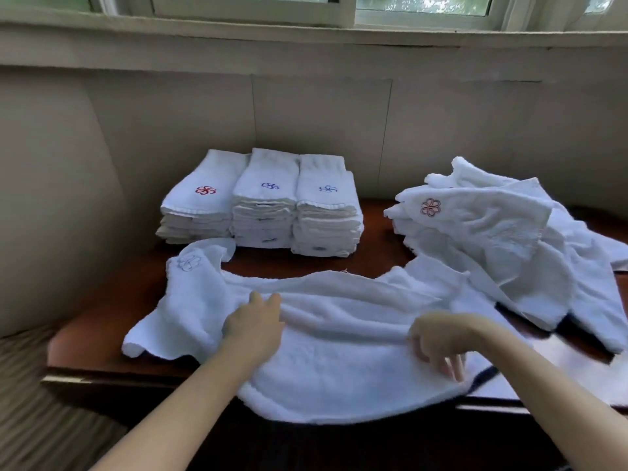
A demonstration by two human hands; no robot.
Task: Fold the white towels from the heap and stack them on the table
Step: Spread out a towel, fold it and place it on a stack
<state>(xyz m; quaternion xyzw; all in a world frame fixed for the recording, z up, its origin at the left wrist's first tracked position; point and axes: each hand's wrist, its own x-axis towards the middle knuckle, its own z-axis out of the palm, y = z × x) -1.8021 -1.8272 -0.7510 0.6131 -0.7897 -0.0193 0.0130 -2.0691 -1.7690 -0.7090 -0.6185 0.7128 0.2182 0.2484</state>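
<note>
A: Where is the towel now?

B: One white towel [339,334] lies spread on the dark wood counter [85,338], part of it hanging over the near edge. The left hand [255,321] rests flat on it with straight fingers, so that grip is loose and holds nothing. The right hand [438,341] has curled fingers on a ridge of cloth. It looks like a pinch, but it is blurry.

A: What could go wrong?

B: I think the towel could slide off the front, because so much hangs over. It is bunched too, so a fold now may come out crooked. The far left corner is flipped up.

A: Any boxes or baskets?

B: None that I see. Three neat stacks of folded towels [261,205] sit at the back. The heap [509,239] of loose towels lies on the right, touching the spread towel, so a pull could drag it along.
</note>
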